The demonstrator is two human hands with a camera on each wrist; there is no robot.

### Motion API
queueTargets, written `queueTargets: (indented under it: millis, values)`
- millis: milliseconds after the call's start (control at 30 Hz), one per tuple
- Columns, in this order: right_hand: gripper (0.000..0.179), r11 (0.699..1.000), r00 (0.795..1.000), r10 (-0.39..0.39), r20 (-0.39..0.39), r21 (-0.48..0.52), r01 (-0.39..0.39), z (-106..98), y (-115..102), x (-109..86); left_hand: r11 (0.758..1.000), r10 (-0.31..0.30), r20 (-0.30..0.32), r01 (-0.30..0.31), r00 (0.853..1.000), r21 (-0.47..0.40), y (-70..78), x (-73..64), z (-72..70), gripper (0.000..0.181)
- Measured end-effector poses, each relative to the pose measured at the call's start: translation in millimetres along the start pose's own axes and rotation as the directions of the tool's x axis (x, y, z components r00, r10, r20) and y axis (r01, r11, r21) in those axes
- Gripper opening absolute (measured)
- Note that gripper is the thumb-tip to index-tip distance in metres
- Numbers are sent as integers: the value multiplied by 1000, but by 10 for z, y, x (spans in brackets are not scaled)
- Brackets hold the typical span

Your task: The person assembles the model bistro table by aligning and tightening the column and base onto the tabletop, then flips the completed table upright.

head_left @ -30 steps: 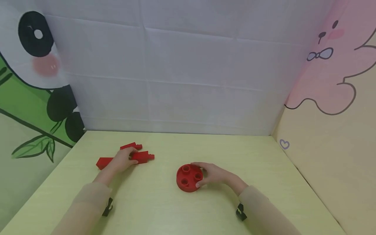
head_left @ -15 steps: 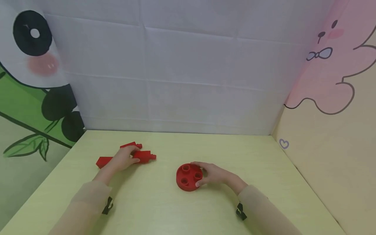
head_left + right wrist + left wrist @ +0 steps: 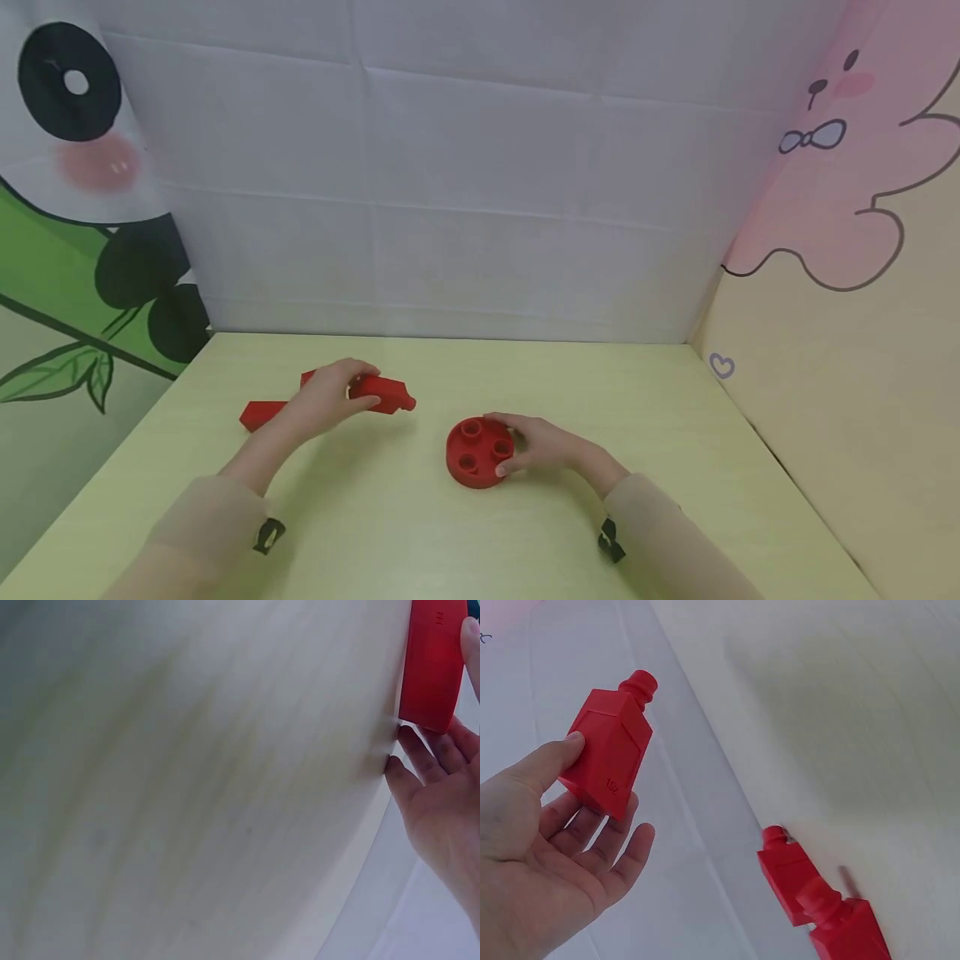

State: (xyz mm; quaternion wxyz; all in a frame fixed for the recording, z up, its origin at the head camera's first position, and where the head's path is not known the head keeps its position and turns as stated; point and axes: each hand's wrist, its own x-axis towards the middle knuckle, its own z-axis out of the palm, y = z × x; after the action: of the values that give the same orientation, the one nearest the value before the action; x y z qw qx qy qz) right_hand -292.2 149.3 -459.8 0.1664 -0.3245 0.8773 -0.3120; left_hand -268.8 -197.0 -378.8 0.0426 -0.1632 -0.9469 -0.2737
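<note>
My left hand pinches a red bottle-shaped piece between thumb and fingers, held above the table. In the left wrist view this bottle-shaped piece has angular sides, a narrow ridged neck and small raised markings. My right hand grips the edge of a round red base, which sits on the table with three ringed sockets on top. The right wrist view shows only part of the side of this base, with the thumb and fingers at opposite sides.
Two more red bottle-shaped pieces lie on the table at the left, one nearer and one farther, both partly behind my left hand and forearm. A white sheet hangs behind the pale table, with decorated panels on both sides.
My left hand has lifted the red bottle-shaped piece off the table and moved it right, turning its neck slightly down. My right hand stays on the round base.
</note>
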Motion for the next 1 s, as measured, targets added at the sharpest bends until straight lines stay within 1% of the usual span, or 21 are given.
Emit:
queueTargets:
  millis: [100, 233, 367, 533, 633, 767, 900, 1000]
  values:
    - [83, 1000, 1000, 1, 1, -6, -1, 3, -5, 0, 1000, 22, -1, -22, 1000, -9, 189, -43, -11, 45]
    - [83, 1000, 1000, 14, 4, -12, -13, 6, -14, -4, 999, 48, -10, -48, 999, -25, 376, -85, 19, 46]
    - [82, 1000, 1000, 14, 7, -19, -14, 8, -23, 1, 994, 95, -26, -96, 995, -45, 518, -116, 95, 44]
    - [81, 1000, 1000, 15, 14, -17, -15, 3, -34, 6, 986, 159, -43, -161, 986, -51, 682, -140, 234, 40]
    - [80, 1000, 1000, 14, 15, -16, -14, -3, -35, 4, 978, 203, -53, -206, 978, -39, 757, -150, 332, 40]
    - [79, 1000, 1000, 9, 18, -13, -9, -2, -25, 10, 962, 266, -61, -269, 962, -40, 821, -153, 451, 41]
    - [79, 1000, 1000, 0, 17, -22, 1, -7, -29, 2, 950, 308, -38, -310, 950, -31, 876, -127, 548, 42]
    - [79, 999, 1000, -11, 16, -30, 12, -20, -50, -10, 947, 321, -19, -321, 947, -19, 897, -96, 618, 41]
